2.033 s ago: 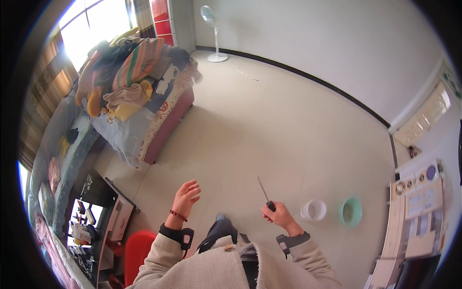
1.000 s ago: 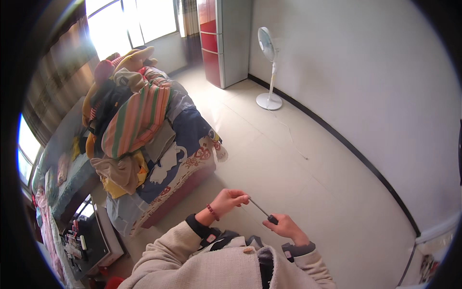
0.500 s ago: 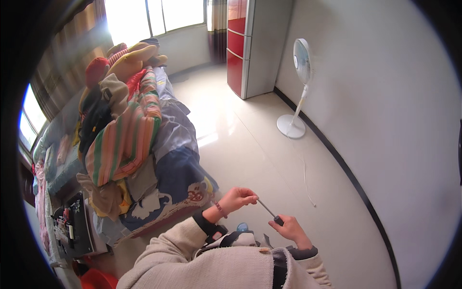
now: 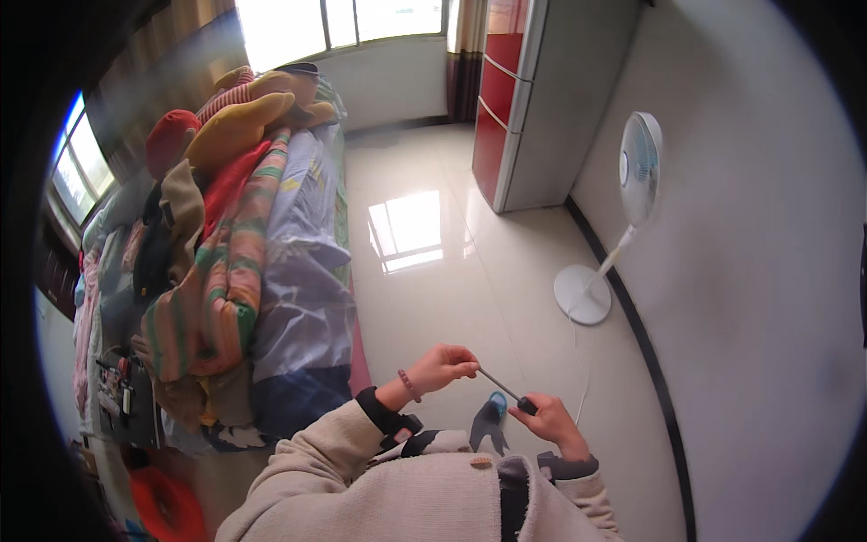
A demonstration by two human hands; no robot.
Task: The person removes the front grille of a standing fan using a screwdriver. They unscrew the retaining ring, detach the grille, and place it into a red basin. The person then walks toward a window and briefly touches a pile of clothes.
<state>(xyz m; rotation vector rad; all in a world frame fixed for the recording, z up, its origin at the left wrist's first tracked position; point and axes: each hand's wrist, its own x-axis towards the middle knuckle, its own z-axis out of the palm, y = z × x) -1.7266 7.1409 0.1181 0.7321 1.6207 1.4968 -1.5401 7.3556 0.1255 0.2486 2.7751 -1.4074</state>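
We hold a slim tool (image 4: pixel 502 390) (a thin metal shaft with a dark handle) level between our two hands, in front of our chest and above the pale tiled floor (image 4: pixel 452 271); our left hand (image 4: pixel 442 366) pinches the shaft's tip with fingers pressed together; our right hand (image 4: pixel 546 420) has its fingers curled round the dark handle; to our left a bed (image 4: pixel 307 271) carries a heap of clothes and striped blankets (image 4: pixel 217 262); ahead to the right a white standing fan (image 4: pixel 614 226) stands by the wall, just beside a red-and-grey cabinet (image 4: pixel 515 99).
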